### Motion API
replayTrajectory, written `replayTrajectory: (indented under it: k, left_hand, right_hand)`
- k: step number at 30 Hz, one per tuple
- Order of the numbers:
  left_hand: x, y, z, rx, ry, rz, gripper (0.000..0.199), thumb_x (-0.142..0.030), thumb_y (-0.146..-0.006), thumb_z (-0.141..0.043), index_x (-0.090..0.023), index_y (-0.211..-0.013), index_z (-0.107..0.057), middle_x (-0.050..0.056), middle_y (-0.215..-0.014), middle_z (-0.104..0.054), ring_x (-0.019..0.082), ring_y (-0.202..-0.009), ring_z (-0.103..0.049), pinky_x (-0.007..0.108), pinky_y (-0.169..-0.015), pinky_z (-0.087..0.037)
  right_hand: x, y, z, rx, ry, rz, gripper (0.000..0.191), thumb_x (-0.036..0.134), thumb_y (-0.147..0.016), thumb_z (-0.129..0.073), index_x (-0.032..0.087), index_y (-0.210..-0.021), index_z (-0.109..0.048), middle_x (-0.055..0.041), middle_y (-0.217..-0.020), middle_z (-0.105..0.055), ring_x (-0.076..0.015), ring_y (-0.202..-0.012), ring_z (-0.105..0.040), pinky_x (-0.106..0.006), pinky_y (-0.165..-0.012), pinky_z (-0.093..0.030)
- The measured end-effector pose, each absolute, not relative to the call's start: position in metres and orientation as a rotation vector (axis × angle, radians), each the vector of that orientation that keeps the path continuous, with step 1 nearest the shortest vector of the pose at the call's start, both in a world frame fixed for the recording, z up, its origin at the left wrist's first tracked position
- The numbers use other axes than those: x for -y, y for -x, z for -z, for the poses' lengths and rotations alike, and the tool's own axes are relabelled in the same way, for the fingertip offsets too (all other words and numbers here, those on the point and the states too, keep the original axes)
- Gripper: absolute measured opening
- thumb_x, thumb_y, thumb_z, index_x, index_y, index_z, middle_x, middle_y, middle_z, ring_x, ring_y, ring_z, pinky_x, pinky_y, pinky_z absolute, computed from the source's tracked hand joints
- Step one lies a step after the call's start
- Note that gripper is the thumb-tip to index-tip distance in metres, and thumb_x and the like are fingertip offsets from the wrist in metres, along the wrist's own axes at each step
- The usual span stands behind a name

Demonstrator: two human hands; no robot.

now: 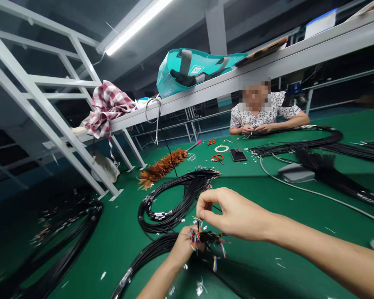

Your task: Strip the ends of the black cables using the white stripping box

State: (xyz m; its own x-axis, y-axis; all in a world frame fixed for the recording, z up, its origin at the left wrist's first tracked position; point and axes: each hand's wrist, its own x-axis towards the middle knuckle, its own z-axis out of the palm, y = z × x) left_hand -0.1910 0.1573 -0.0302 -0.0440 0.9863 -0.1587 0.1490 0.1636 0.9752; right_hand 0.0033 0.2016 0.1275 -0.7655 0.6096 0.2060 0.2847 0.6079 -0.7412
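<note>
My left hand is closed around the end of a black cable bundle, whose stripped tips show thin coloured wires. Just above those wires, my right hand is pinched, thumb against forefinger; a fine strand shows by its fingertips, but what they grip is too small to make out. More wire ends fan out to the right, below my right hand. Behind both hands a coiled black cable bundle lies on the green table.
Across the table a person handles cables. A feather duster, red scissors, a tape ring and a phone lie mid-table. More black cables are at the right. A teal bag sits on the shelf.
</note>
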Motion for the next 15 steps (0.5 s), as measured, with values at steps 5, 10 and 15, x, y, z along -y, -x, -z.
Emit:
replayTrajectory:
  k: [5,10,15]
  left_hand:
    - [-0.141,0.187,0.016,-1.422,-1.324,-0.998,0.014,-0.012,-0.06,-0.069,-0.015,-0.073,-0.068,0.002,-0.081,-0.068,0.026,-0.091,-0.061,0.037,-0.089,-0.045]
    - [-0.126,0.197,-0.028,-1.305,-1.57,-0.692,0.061,-0.005,-0.056,-0.062,-0.024,-0.114,-0.066,0.003,-0.121,-0.064,0.03,-0.121,-0.051,0.043,-0.108,-0.034]
    - [-0.108,0.167,-0.064,-1.291,-1.711,-0.779,0.048,-0.014,-0.073,-0.06,-0.025,-0.12,-0.062,0.006,-0.131,-0.061,0.028,-0.129,-0.048,0.042,-0.111,-0.033]
  right_hand:
    - [-0.197,-0.022,-0.109,2.36,0.639,-0.995,0.014,0.016,-0.083,-0.053,0.02,-0.071,-0.059,0.001,-0.075,-0.068,-0.0154,-0.074,-0.059,-0.026,-0.07,-0.041]
    - [-0.183,-0.048,-0.088,2.331,0.788,-1.005,0.013,0.023,-0.086,-0.052,0.022,-0.075,-0.058,0.0012,-0.082,-0.067,-0.0178,-0.081,-0.057,-0.03,-0.075,-0.039]
    - [-0.173,-0.058,-0.068,2.219,0.763,-1.127,0.015,0.022,-0.086,-0.049,0.02,-0.073,-0.057,-0.0002,-0.077,-0.065,-0.0167,-0.076,-0.057,-0.03,-0.074,-0.041]
